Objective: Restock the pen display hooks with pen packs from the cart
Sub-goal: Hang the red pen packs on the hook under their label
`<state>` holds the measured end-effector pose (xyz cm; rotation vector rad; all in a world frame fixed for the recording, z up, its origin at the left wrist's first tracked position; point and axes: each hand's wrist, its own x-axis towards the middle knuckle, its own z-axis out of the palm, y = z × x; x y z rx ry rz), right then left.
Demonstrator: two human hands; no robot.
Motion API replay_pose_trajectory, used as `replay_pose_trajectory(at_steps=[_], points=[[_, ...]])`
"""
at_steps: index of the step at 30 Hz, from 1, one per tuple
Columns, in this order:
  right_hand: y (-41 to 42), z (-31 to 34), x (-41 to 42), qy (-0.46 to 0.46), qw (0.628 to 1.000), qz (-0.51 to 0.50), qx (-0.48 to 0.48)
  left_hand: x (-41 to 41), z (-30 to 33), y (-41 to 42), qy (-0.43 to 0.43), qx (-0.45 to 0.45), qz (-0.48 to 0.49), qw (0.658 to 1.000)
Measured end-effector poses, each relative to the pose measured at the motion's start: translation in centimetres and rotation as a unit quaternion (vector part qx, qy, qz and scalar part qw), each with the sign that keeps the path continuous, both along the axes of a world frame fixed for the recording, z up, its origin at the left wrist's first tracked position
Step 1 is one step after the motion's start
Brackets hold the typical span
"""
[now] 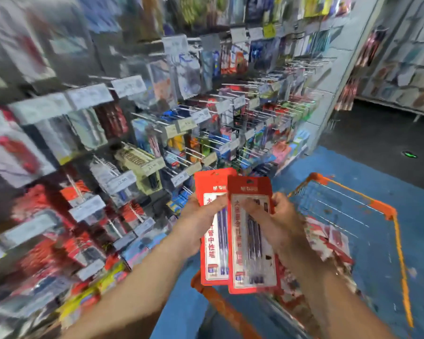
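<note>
Head view: our left hand [201,216] pinches one red pen pack [212,231], our right hand [277,223] another [252,241] (light, stiff, slippery); we hold their middles.

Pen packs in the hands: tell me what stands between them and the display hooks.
Nothing visible. Left hand holds one red pen pack, right hand the other, above the cart. The display hooks lie up-left across open air.
</note>
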<state>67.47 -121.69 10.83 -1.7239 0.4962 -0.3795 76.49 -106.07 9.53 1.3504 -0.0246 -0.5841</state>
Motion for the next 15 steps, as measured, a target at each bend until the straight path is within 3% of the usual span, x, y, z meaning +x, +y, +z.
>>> replay_pose_trajectory(at_steps=[10,15], points=[[15.8,2.0,2.2,-0.006,0.984,0.178,-0.017,-5.8,2.1,17.6,-0.003,-0.017,0.194,0.981],[24.7,2.9,2.3,-0.004,0.967,0.251,0.051,-7.9,3.4,26.2,-0.007,-0.016,0.244,0.97]])
